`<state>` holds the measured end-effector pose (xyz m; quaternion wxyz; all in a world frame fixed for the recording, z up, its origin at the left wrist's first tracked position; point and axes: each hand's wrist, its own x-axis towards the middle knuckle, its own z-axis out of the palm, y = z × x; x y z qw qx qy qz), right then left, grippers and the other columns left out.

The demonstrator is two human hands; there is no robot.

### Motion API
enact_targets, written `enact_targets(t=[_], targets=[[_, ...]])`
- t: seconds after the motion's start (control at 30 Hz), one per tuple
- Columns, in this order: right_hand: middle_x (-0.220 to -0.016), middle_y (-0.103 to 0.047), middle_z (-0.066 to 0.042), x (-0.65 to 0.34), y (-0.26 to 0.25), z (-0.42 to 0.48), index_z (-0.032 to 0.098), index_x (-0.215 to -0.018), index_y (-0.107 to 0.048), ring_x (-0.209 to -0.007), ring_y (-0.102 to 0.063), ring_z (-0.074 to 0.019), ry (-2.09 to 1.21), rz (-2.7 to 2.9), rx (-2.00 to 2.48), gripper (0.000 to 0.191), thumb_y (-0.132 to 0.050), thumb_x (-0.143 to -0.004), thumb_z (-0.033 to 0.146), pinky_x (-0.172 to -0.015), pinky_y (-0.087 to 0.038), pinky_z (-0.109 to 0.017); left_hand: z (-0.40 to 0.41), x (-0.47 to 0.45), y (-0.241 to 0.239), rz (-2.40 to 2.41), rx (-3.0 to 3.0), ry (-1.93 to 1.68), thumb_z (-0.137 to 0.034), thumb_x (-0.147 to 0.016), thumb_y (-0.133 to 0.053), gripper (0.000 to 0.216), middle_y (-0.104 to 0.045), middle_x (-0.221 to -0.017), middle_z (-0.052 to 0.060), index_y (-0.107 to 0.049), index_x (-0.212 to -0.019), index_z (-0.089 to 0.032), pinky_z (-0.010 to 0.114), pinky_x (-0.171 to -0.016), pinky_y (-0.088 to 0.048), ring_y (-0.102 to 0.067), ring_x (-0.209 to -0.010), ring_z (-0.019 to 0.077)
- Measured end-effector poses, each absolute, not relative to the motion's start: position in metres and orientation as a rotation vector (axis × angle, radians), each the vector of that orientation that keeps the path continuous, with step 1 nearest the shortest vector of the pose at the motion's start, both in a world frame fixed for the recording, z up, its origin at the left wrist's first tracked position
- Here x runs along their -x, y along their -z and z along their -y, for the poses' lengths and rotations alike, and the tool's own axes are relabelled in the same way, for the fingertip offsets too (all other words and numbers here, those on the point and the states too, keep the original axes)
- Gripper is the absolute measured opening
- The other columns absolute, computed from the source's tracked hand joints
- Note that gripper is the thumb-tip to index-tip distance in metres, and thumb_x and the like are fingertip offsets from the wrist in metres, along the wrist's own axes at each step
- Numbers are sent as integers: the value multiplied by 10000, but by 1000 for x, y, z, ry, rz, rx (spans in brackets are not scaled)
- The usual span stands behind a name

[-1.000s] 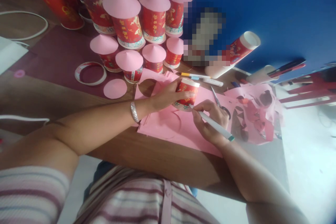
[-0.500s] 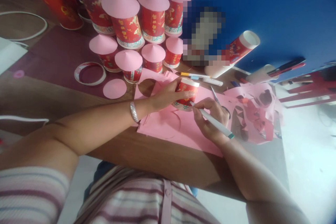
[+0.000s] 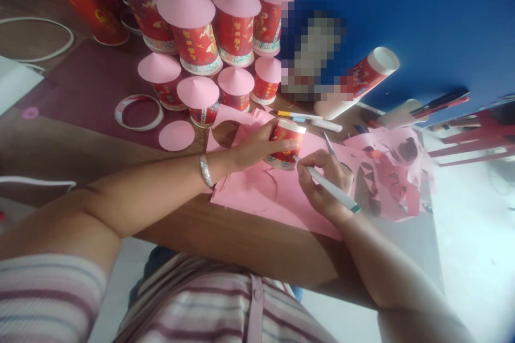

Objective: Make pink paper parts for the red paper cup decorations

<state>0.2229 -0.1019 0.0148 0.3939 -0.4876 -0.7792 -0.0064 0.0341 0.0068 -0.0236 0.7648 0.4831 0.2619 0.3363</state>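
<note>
My left hand (image 3: 255, 146) is wrapped round a small red paper cup (image 3: 286, 142) that stands upside down on a pink paper sheet (image 3: 265, 193). A silver bracelet (image 3: 206, 170) sits on that wrist. My right hand (image 3: 324, 182) pinches a white pen (image 3: 330, 188) with a green end, its tip touching the sheet at the cup's rim. Scissors (image 3: 332, 151) lie partly hidden just behind the right hand.
Several red cups with pink cone tops (image 3: 193, 32) stand at the back. A pink paper disc (image 3: 176, 135) and a cut cup ring (image 3: 138, 112) lie to the left. Pink scraps (image 3: 392, 171) pile up on the right, with pens (image 3: 300, 116) and a lying cup (image 3: 368, 75) behind.
The pen tip has crept slightly along the cup's rim. The left hand and the cup have stayed in place.
</note>
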Motion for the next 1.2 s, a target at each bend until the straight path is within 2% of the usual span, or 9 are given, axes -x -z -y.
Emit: enact_targets(t=[0.2, 0.57, 0.93, 1.1, 1.2], targets=[[-777, -766, 28, -221, -15, 103, 269, -969, -670, -632, -719, -158, 32, 1984, 1230, 136, -695, -1059, 171, -614, -556, -270, -7, -34, 24, -569, -1033, -738, -469, -739, -1084, 669, -808, -1058, 28, -697, -1208, -189, 284, -834, -627, -779, -939, 160], [-781, -762, 24, -223, -14, 105, 257, -955, -689, -613, -664, -147, 44, 2003, 1257, 150, -672, -1102, 234, -622, -495, -282, -8, -34, 26, -569, -1042, -757, -439, -752, -1071, 636, -786, -1067, 27, -715, -1215, -187, 292, -848, -615, -750, -956, 163], [-764, -760, 18, -222, -14, 107, 262, -955, -683, -609, -686, -155, 33, 1998, 1254, 143, -684, -1092, 219, -610, -524, -288, -8, -34, 26, -563, -1052, -759, -443, -773, -1050, 628, -775, -1074, 30, -705, -1226, -179, 318, -860, -629, -757, -962, 174], [-824, -786, -10, -224, -15, 112, 266, -1033, -699, -647, -726, -174, 74, 1929, 1269, 123, -678, -1148, 301, -594, -559, -309, -8, -35, 28, -525, -1024, -745, -498, -777, -1057, 640, -796, -1033, 25, -682, -1201, -197, 304, -817, -637, -771, -900, 168], [-864, -788, -1, -228, -8, 109, 272, -1111, -719, -674, -744, -173, 98, 1915, 1197, 41, -706, -1128, 236, -604, -573, -304, -8, -35, 27, -522, -994, -744, -497, -764, -1064, 638, -788, -998, 5, -679, -1177, -201, 292, -808, -644, -767, -878, 156]])
